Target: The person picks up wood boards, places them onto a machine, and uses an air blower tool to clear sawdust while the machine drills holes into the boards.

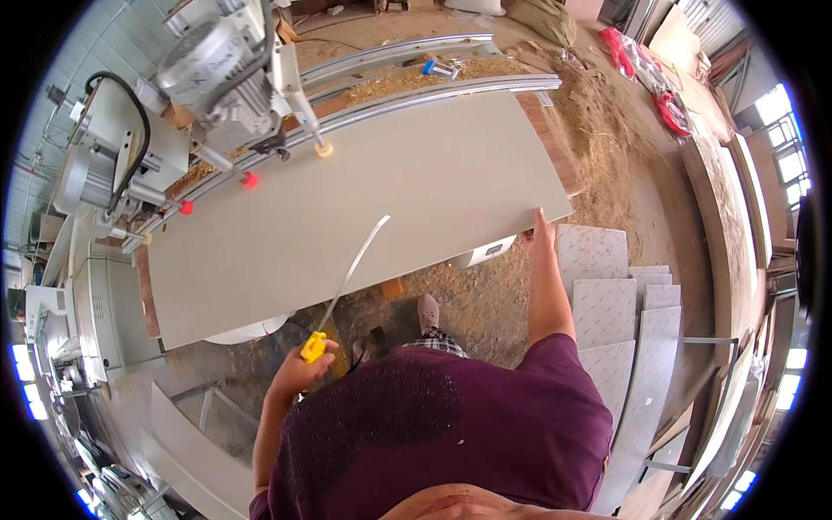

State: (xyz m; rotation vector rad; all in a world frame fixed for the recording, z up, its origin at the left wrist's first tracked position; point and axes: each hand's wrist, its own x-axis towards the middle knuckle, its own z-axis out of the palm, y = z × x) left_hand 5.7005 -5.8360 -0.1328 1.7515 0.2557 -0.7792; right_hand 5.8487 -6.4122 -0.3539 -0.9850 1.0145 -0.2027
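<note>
Sawdust (598,165) is scattered over the workshop floor, and a long grey panel (364,186) is laid flat beside a metal machine (212,74). By the right hand (541,234) this panel is grasped near its right front corner, the thumb placed above, the other fingers partly hidden. A yellow tape measure (313,347) is clasped in the fingers of the left hand (299,371); its thin pale blade (357,260) is extended in a curve over the panel. The panel is judged heavy, stiff and perhaps slippery, better taken by two opposite edges; the tape measure seems light, its blade springy, and is best held around the case.
</note>
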